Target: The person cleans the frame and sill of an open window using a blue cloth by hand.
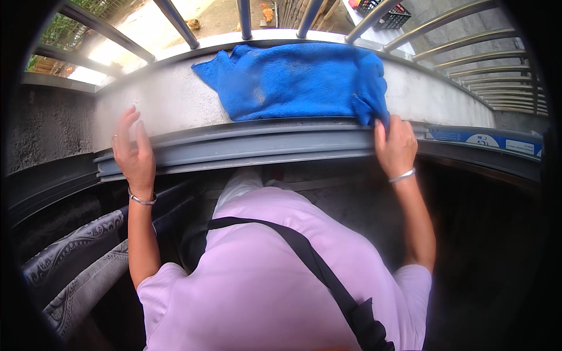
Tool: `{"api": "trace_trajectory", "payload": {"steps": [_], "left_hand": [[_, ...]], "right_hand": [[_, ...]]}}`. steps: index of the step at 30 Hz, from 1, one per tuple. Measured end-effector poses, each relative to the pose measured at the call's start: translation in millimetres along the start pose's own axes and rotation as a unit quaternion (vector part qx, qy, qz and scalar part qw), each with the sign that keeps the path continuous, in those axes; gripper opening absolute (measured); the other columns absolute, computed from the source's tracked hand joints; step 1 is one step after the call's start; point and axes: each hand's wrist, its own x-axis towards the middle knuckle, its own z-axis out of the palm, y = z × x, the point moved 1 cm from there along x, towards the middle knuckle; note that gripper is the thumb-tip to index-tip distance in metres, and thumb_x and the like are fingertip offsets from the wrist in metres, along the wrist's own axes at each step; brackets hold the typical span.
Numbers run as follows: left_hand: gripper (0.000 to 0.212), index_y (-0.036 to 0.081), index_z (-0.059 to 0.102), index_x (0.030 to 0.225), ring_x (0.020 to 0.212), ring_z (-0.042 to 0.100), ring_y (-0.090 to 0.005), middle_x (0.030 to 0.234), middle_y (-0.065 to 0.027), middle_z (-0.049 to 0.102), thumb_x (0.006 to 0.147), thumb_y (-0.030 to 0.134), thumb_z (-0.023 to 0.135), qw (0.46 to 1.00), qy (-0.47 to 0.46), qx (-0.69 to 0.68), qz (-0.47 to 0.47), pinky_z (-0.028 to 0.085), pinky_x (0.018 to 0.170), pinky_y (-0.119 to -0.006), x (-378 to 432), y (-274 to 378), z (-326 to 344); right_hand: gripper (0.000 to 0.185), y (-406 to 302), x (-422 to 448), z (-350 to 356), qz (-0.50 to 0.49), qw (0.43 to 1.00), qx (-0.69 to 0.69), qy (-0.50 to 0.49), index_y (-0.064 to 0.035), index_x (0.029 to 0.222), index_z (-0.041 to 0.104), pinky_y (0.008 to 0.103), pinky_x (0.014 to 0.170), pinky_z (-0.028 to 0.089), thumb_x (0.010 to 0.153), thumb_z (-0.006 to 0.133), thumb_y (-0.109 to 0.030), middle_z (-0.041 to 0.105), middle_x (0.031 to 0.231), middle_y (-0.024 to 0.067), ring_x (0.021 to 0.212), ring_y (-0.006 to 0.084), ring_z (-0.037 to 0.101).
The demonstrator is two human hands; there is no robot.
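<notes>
A blue cloth [298, 83] with grey dirt marks lies spread over the pale window ledge [162, 101], just beyond the grey window track [263, 147]. My right hand [396, 142] pinches the cloth's lower right corner, which is bunched and twisted, above the track. To the left of the cloth, my left hand [134, 149] is raised over the left part of the track and ledge, its fingers apart and slightly blurred, holding nothing. Each wrist wears a silver-coloured bangle.
Metal railing bars [245, 19] rise beyond the ledge. A rough wall [48, 127] stands at the left end. Patterned curtains [83, 237] hang at lower left. A blue-and-white label [483, 140] lies along the track at right. Outside are chickens [267, 13] and a black crate [393, 17].
</notes>
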Motion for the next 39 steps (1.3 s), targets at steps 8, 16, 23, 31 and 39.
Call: {"api": "trace_trajectory", "payload": {"steps": [8,16,23,31,39], "left_hand": [[0.023,0.005,0.063,0.116,0.120,0.050,-0.0271,0.133,-0.0118,0.056,0.093,0.006,0.058,0.987,0.058,0.146,-0.010,0.037,0.102,-0.038,-45.7,-63.8,-10.6],[0.022,0.004,0.063,0.112,0.122,0.050,-0.0281,0.132,-0.0147,0.056,0.091,0.001,0.058,0.994,0.051,0.087,0.028,0.035,0.103,-0.038,-39.0,-63.9,-17.4],[0.022,0.004,0.063,0.112,0.120,0.053,-0.0274,0.130,-0.0139,0.058,0.091,0.000,0.057,0.996,0.067,0.058,0.004,0.034,0.104,-0.038,-42.2,-100.0,-30.8],[0.018,0.002,0.062,0.106,0.115,0.054,-0.0265,0.126,-0.0146,0.059,0.091,-0.005,0.056,0.995,0.099,-0.031,0.001,0.041,0.099,-0.035,-42.2,-96.7,-30.6],[0.018,0.002,0.062,0.106,0.117,0.053,-0.0274,0.126,-0.0153,0.058,0.091,-0.006,0.056,0.994,0.100,-0.053,0.010,0.040,0.100,-0.036,-40.5,-98.0,-39.4]], "right_hand": [[0.026,-48.3,5.3,4.9,-0.056,0.998,0.021,0.007,-0.0038,0.075,0.049,0.0468,0.060,0.044,0.086,0.067,-0.019,0.055,0.068,0.0161,0.066,0.0357,0.054],[0.026,-106.3,6.9,15.1,-0.069,0.997,0.010,0.021,-0.0047,0.073,0.048,0.0446,0.059,0.044,0.087,0.066,-0.018,0.053,0.064,0.0147,0.064,0.0340,0.053],[0.026,-159.9,8.2,23.9,-0.061,0.998,0.000,0.017,-0.0052,0.072,0.048,0.0440,0.059,0.043,0.087,0.066,-0.018,0.054,0.064,0.0139,0.063,0.0330,0.053],[0.026,-236.1,13.3,32.8,-0.085,0.996,0.023,0.016,-0.0056,0.072,0.049,0.0425,0.059,0.044,0.086,0.067,-0.018,0.054,0.063,0.0132,0.062,0.0318,0.053],[0.025,-289.7,18.3,40.2,-0.125,0.991,0.052,0.013,-0.0064,0.072,0.051,0.0417,0.058,0.045,0.086,0.067,-0.019,0.055,0.063,0.0131,0.062,0.0311,0.054]]}}
